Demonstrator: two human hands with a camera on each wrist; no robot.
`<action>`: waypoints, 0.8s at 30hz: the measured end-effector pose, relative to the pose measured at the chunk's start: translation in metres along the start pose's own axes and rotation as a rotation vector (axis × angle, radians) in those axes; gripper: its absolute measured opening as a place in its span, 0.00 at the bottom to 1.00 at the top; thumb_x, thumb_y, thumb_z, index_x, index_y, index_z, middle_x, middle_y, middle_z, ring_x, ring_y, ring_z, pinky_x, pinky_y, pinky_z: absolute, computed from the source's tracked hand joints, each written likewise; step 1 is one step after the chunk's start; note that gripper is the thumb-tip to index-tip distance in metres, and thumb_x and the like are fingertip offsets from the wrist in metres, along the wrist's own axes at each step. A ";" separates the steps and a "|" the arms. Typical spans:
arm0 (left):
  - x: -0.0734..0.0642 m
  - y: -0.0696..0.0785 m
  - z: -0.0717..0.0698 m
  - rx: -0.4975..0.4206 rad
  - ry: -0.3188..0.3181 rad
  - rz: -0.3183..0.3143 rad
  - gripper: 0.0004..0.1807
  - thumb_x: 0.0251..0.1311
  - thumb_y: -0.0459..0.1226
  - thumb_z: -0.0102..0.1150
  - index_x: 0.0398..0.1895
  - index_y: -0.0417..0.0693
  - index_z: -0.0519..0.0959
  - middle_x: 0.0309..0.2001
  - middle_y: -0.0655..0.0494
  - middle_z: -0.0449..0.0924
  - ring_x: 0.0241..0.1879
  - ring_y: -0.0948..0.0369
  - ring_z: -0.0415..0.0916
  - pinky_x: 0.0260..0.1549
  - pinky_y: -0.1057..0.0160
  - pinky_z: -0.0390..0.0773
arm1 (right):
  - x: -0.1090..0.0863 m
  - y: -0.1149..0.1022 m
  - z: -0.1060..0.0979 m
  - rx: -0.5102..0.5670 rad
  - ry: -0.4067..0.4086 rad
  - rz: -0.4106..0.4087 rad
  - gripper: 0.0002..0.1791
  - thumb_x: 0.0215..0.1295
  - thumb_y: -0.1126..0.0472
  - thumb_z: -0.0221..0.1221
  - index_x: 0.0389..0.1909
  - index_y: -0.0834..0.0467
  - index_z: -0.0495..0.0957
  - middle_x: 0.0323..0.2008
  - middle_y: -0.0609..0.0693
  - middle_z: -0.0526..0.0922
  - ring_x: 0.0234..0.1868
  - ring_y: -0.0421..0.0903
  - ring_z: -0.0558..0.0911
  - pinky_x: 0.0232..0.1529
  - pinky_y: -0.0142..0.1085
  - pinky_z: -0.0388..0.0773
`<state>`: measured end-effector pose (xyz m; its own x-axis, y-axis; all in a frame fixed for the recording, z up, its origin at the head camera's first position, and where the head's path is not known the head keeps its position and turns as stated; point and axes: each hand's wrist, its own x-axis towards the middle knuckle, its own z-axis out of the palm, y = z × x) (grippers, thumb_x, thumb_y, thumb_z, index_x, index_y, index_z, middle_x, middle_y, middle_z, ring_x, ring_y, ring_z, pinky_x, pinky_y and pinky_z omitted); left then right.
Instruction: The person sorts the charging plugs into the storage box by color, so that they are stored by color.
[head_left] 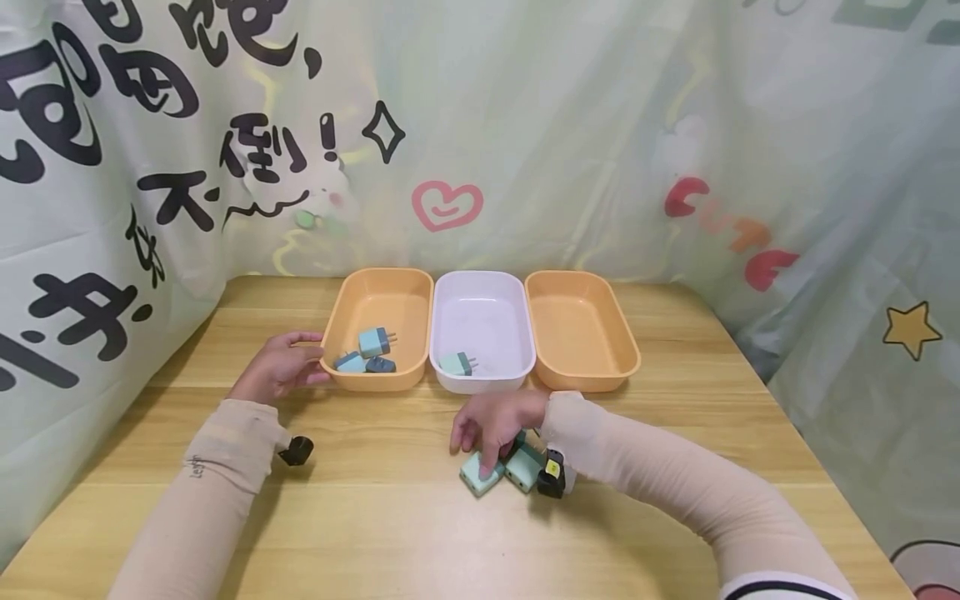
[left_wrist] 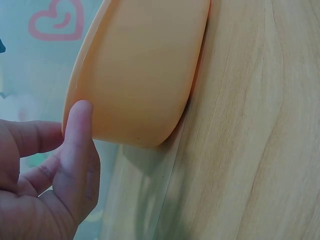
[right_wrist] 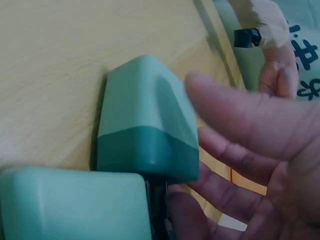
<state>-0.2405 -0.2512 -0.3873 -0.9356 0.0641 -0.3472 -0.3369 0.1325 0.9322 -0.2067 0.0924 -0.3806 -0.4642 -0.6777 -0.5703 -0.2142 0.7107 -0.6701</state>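
Observation:
At the near left corner of the left orange tray [head_left: 378, 381] is my left hand [head_left: 281, 367]. Its thumb and a finger pinch the rim, seen close up on the tray wall [left_wrist: 145, 75] in the left wrist view. My right hand [head_left: 495, 417] is over the table, its fingers loosely spread at a light green plug charger [head_left: 480, 473]. In the right wrist view the thumb is beside this charger [right_wrist: 145, 110], which has a darker green end. A second green charger [head_left: 523, 467] lies next to it, partly under the right wrist.
Blue plug chargers [head_left: 372, 342] lie in the left orange tray. The white tray [head_left: 483, 385] in the middle holds one green charger [head_left: 454, 363]. Another orange tray [head_left: 585, 382] stands at the right. A printed curtain [head_left: 525, 133] hangs behind the wooden table [head_left: 375, 533].

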 end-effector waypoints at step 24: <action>0.001 -0.001 0.000 -0.001 0.006 -0.005 0.27 0.73 0.30 0.41 0.72 0.33 0.52 0.62 0.30 0.61 0.38 0.60 0.80 0.47 0.58 0.83 | 0.003 -0.012 0.002 -0.313 -0.063 -0.008 0.23 0.39 0.73 0.77 0.35 0.51 0.81 0.31 0.40 0.81 0.35 0.36 0.75 0.40 0.26 0.74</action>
<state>-0.2408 -0.2516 -0.3887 -0.9343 0.0576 -0.3517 -0.3421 0.1321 0.9303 -0.2039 0.0814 -0.3758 -0.4089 -0.6872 -0.6005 -0.4762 0.7220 -0.5019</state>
